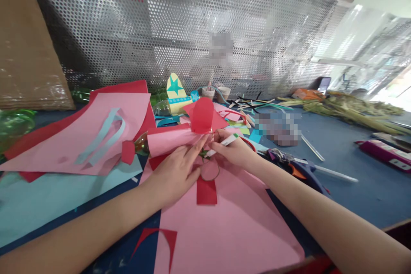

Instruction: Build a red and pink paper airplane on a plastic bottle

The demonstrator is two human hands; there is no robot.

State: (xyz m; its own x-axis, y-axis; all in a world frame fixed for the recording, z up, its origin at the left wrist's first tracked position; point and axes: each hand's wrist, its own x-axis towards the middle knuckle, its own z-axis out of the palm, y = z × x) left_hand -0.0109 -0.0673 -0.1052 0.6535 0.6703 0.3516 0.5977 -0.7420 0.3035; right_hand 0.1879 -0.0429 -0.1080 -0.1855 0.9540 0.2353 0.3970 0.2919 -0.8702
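My right hand [236, 150] is closed on a marker [224, 144], white with a green end, slanting down to the left. Beside it, my left hand [180, 165] lies with its fingers stretched out over the pink paper sheet [237, 218]. Between the hands is a small pink rounded shape [209, 171] with a dark outline, above a red paper strip [206, 192]. Just beyond my left hand lies a bottle wrapped in pink paper [168, 139], its neck toward the left, with a red end. A red rounded paper piece [203, 115] stands up behind my fingertips.
Pink paper [93, 150] with pale blue strips lies left, over a light blue sheet [64, 201]. A yellow decorated bottle [176, 102] stands behind. To the right are scissors [297, 170], a clear stick [330, 173] and a purple object [385, 152]. A red scrap [160, 233] lies in front.
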